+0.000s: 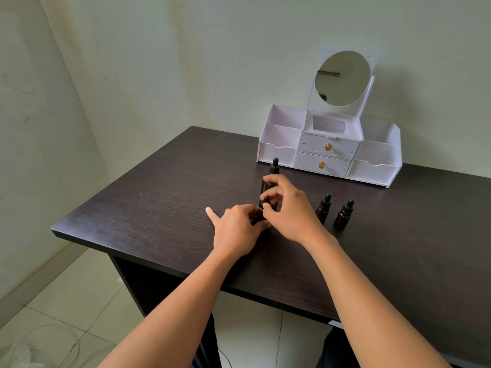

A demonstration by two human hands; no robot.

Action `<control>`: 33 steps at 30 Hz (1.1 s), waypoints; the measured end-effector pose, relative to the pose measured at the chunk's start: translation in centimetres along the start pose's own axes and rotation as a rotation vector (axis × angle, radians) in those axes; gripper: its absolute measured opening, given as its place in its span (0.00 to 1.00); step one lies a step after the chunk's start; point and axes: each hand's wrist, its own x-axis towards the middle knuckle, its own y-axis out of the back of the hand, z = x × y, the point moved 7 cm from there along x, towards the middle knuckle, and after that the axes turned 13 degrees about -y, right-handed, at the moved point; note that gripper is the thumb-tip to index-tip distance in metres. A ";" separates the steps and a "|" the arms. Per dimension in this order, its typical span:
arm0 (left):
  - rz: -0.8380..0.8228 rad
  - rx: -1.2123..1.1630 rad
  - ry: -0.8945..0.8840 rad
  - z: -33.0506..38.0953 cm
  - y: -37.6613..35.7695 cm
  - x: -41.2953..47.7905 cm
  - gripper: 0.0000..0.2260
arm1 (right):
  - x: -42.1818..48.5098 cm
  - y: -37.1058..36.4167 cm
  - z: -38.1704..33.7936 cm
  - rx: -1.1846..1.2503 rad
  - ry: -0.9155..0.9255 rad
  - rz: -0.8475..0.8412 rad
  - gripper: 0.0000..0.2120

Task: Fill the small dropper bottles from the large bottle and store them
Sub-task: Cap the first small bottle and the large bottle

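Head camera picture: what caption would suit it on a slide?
Both hands, left and right, grip a small dropper bottle before the large bottle.

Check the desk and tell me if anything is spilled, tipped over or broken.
Nothing stands out. The large bottle and two small bottles stand upright with caps on. Both hands hold a third small bottle in front of the large one. The desk looks dry, and the organizer has both drawers shut.
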 end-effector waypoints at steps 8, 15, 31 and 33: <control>0.006 0.008 -0.008 0.2 0.1 0.0 0.11 | -0.6 0.4 0.3 0.008 -0.048 0.118 0.19; 0.002 0.000 -0.004 0.0 0.0 0.0 0.12 | -0.5 0.3 0.2 0.004 -0.058 0.068 0.16; 0.003 -0.001 -0.006 0.2 0.2 -0.1 0.11 | -0.3 0.0 0.5 0.039 -0.116 -0.003 0.12; -0.009 -0.002 -0.003 0.2 0.0 -0.1 0.10 | -0.3 -0.2 0.4 0.034 -0.116 0.026 0.12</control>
